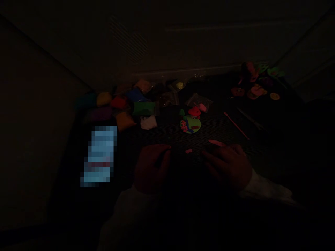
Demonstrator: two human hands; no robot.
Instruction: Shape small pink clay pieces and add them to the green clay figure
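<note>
The scene is very dark. My left hand [151, 169] is closed in a pinch, with a tiny reddish speck at the fingertips that I cannot identify. My right hand [229, 165] is closed around a pink clay knife [216, 143], its pointed blade sticking out to the left above the fingers. Between the two hands, a small pink piece of clay [188, 151] lies on the dark table. Beyond it sits a round green clay base [195, 122] carrying a red-capped mushroom shape [194, 111], small pink bits, a blue strip and a brown piece.
Several bags of coloured clay [143, 108] lie at the back left, above a bright blurred phone-like screen [101, 155]. A pink stick tool [237, 125] and scissors [250, 118] lie at right. More clay figures [258, 91] stand at the back right, near the wall.
</note>
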